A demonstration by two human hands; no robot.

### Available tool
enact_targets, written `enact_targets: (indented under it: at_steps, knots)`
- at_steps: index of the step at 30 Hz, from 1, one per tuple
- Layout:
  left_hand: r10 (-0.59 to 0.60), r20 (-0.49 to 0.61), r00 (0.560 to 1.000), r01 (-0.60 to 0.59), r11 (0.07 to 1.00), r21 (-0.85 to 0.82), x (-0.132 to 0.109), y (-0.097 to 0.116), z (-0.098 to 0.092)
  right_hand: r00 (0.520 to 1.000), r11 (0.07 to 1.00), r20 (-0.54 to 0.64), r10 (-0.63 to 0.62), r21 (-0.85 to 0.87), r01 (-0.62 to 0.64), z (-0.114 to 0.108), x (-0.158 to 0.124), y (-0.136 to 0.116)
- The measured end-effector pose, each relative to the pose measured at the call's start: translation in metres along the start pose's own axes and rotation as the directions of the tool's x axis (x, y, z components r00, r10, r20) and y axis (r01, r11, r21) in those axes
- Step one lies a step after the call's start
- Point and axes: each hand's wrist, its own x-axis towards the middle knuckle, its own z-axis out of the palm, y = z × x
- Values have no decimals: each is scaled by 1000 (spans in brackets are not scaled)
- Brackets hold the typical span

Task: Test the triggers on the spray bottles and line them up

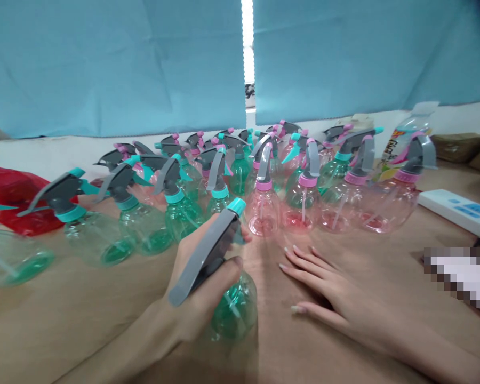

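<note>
My left hand (200,293) is wrapped round the neck of a green spray bottle (240,312) with a grey and turquoise trigger head. That bottle stands nearest to me, its neck hidden by my fingers. Flat on the brown surface to the right lies my right hand (332,290), fingers spread and holding nothing. Just beyond it is a row of pink spray bottles, the closest being a clear pink one (263,210) with a pink collar. More green spray bottles, such as one with a turquoise collar (184,216), stand beyond and left of my left hand.
Many mixed spray bottles crowd the back of the brown table (144,314). A red plastic bag (20,197) lies at the left. At the right are a labelled drink bottle (412,130), a white device with blue buttons (460,210) and a blurred-out flat object (464,277). Blue curtains (116,64) hang behind.
</note>
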Motion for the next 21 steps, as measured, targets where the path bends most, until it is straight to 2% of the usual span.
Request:
enact_targets:
  at_steps: [2,5,14,18,21]
  knots:
    - [-30,13,999,31,998,-54,3,-1,1,1000,1000,18,13,-16,-13,-1,0,-1]
    - [23,36,999,-19,994,-104,8,2,3,999,999,28,30,-14,-30,-2,1,-2]
    - [45,18,999,-45,999,-4,7,9,7,998,999,47,45,-15,-44,-4,2,-4]
    - [65,-48,997,-67,997,-33,11,10,12,998,999,51,43,-27,-41,-4,2,-5]
    - [46,-38,998,-49,996,-74,14,12,13,998,998,49,45,-36,-44,-4,1,-5]
